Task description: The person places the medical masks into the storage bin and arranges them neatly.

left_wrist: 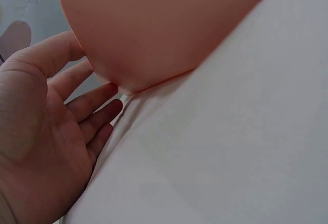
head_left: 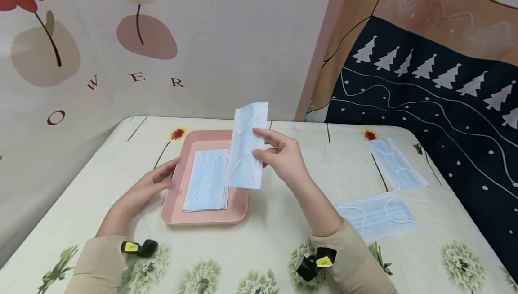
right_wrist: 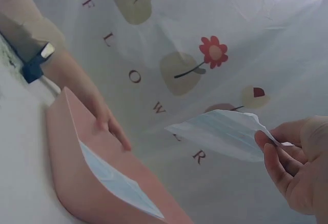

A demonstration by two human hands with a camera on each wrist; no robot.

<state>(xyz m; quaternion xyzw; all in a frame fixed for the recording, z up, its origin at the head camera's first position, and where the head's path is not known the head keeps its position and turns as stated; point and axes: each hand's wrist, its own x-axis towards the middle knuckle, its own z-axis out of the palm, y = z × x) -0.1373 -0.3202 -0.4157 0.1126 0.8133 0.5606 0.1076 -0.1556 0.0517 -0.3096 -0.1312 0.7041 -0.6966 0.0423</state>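
My right hand (head_left: 283, 152) pinches a light blue disposable face mask (head_left: 245, 150) by its right edge, thumb against fingers. The mask hangs upright above the right side of a pink tray (head_left: 236, 211), its white ear loops showing. Inside the tray lies a small stack of masks (head_left: 206, 179). My left hand (head_left: 149, 186) is at the tray's left side, its fingertips against the outer wall and the fingers only loosely bent, as the left wrist view shows. From the right wrist, the held mask (right_wrist: 220, 131) appears bowed, raised above the tray (right_wrist: 77, 167).
Two more masks lie flat at the right, one farther back (head_left: 394, 163) and one nearer (head_left: 376, 215), close to my right forearm. A flower-printed cloth (head_left: 283, 249) covers the table. Behind it hang a pale printed curtain (head_left: 243, 37) and a dark tree-patterned fabric (head_left: 425, 105).
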